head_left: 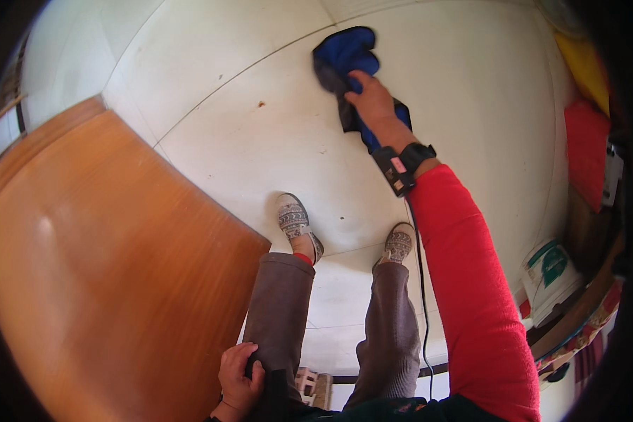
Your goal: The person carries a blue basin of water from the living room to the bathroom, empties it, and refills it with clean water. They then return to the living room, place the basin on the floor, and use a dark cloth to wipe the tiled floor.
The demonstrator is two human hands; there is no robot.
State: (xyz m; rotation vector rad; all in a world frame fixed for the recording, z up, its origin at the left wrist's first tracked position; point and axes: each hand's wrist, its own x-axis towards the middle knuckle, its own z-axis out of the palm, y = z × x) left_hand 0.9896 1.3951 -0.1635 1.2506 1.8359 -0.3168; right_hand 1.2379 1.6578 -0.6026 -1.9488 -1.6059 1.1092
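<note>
My right hand (pixel 373 98) reaches far forward, low over the floor. Its fingers are closed on a crumpled blue cloth (pixel 348 50) with dark edges, and part of the cloth hangs under my wrist. Whether this is a garment or a rag I cannot tell. A black device (pixel 395 170) is strapped to that wrist, with a thin cable (pixel 420 281) running back along my red sleeve. My left hand (pixel 238 378) rests against my left thigh, thumb apart from the loosely bent fingers. Nothing clearly shows in it.
A brown wooden panel or tabletop (pixel 119 267) fills the left side. Pale floor tiles (pixel 239 148) carry a few small specks. My patterned shoes (pixel 293 216) stand apart. Along the right lie a red item (pixel 586 151), a yellow item (pixel 584 70) and a white-and-green bag or container (pixel 552 278).
</note>
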